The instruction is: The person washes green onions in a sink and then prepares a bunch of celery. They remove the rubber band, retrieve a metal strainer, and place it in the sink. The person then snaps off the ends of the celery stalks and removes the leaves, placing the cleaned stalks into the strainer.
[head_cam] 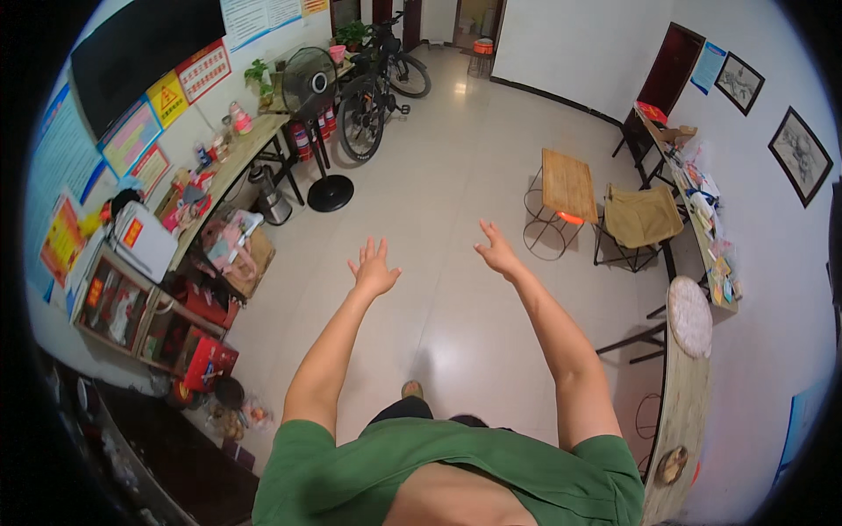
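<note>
Both arms reach forward over the pale tiled floor (441, 289). My left hand (375, 269), palm down with its fingers spread, touches nothing. My right hand (496, 252) is also empty, its fingers apart, the thumb side turned inward. Beyond and to the right of it stands a small wooden-topped table (569, 184) on wire legs, with an orange round thing (571, 217) under its edge. Beside that is a tan folding camp chair (643, 214). A black standing fan (316, 85) rises ahead of my left hand. One of my feet (412, 389) shows below.
Along the left wall are a cluttered long table (270, 131), a glass-fronted cabinet (112, 302) and a carton of cloth items (260, 263). A bicycle (368, 112) stands behind the fan. At right, a long table (723, 301) bears loose goods, near a bench top (687, 407) with a round cushion (689, 315).
</note>
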### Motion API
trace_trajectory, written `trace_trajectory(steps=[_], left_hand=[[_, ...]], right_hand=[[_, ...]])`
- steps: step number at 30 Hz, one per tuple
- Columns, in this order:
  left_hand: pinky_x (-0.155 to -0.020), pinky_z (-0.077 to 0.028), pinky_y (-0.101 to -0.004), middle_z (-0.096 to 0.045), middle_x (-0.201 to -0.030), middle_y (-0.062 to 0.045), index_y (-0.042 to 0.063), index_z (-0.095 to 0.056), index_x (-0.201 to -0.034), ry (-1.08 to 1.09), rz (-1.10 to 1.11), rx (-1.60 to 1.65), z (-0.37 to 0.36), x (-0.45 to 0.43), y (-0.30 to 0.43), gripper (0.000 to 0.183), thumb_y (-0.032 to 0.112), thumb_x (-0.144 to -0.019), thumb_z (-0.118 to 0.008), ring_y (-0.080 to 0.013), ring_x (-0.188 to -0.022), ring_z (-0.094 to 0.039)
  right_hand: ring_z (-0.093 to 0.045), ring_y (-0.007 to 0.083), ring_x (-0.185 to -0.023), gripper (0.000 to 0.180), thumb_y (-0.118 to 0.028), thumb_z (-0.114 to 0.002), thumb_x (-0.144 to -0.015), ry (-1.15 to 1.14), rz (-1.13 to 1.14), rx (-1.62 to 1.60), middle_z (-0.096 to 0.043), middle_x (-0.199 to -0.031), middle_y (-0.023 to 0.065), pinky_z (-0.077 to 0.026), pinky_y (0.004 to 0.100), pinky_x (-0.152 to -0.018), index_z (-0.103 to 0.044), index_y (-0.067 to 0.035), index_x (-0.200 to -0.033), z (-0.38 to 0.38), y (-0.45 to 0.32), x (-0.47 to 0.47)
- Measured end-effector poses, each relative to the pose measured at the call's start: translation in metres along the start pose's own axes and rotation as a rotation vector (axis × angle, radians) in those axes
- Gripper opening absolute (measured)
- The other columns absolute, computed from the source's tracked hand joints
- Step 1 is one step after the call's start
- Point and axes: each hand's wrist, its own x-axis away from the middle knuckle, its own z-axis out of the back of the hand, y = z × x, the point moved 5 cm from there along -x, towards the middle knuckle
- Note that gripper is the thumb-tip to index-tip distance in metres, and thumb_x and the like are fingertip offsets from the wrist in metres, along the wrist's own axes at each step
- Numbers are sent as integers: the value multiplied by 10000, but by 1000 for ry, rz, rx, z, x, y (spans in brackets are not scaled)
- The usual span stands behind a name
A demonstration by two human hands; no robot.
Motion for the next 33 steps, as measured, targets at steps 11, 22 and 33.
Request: trace_trajectory(steps=[11, 22, 33], left_hand=[[-1094, -33, -639, -38, -1568, -154, 178, -132, -1512, -7, -111, -127, 53, -475, 147, 903, 362, -812, -672, -364, -1437, -74], [-1126, -86, -556, -45, -1561, -184, 166, -154, -1508, 171, 26, 1, 108, -911, 195, 898, 364, -808, -681, -380, -1432, -82], [-1110, -57, -600, -51, -1558, -191, 147, -146, -1508, 86, -59, -67, 140, -1415, 289, 908, 402, -810, -668, -395, -1431, -44]], right_hand=[[-174, 342, -1422, 682, -190, -603, -878, 81, 19, -15, -157, -1535, 210, -250, 415, -1126, -276, -159, -1475, 160, 101, -450], [-162, 361, -1418, 708, -239, -627, -864, -17, 165, 198, -139, -1543, 191, -204, 432, -1147, -278, -158, -1474, 238, 118, -953], [-126, 363, -1428, 784, -285, -638, -858, -11, 231, 252, -126, -1544, 201, -191, 428, -1142, -200, -173, -1499, 302, 183, -1396]])
